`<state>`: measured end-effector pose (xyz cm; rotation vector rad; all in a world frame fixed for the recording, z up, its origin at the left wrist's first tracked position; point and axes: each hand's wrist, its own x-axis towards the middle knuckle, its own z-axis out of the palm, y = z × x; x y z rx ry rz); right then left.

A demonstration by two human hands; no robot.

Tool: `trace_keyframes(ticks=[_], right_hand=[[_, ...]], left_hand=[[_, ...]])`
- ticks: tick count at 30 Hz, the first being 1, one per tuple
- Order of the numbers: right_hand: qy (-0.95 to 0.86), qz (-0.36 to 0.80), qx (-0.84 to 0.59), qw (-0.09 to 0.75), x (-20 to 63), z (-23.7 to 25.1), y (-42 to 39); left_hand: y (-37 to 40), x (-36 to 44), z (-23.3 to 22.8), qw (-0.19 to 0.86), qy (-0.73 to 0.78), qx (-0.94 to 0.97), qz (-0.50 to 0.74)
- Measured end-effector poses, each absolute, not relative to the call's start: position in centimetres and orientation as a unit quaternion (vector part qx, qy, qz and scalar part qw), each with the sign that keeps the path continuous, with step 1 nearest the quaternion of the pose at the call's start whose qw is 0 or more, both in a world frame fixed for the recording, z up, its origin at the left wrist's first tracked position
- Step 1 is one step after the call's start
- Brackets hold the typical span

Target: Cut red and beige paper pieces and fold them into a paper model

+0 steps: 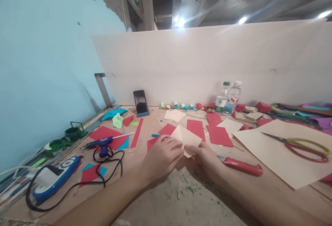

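Note:
A small cream sheet of paper with a crease down it is held between my two hands, tilted up above the table. My left hand has its fingers curled at the sheet's left edge. With the thumb on top, my right hand pinches the lower right side of it. A red-handled knife lies just right of my right wrist, its blade partly hidden by the hand. Red paper pieces lie behind the sheet, and a blue stick shows beyond my left knuckles.
At left are a blue glue gun with a black cord and a blue power strip. Scissors rest on a large cream sheet at right. A phone on a stand and plastic bottles stand near the white partition.

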<state>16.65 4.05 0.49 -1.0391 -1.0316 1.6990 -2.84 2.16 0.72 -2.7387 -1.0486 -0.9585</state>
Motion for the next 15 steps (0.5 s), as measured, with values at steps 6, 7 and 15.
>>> trace_keyframes(ticks=[6, 7, 15], right_hand=[[-0.421, 0.725, -0.345, 0.423, 16.7, 0.5, 3.8], [-0.422, 0.737, -0.327, 0.414, 16.8, 0.5, 3.7], [-0.445, 0.717, -0.340, 0.415, 16.6, 0.6, 3.8]], left_hand=[[2.0, -2.4, 0.9, -0.109, -0.404, -0.810, -0.410], [1.8, -2.2, 1.0, -0.127, -0.410, -0.802, -0.417], [1.2, -1.4, 2.0, -0.347, -0.440, -0.703, -0.438]])
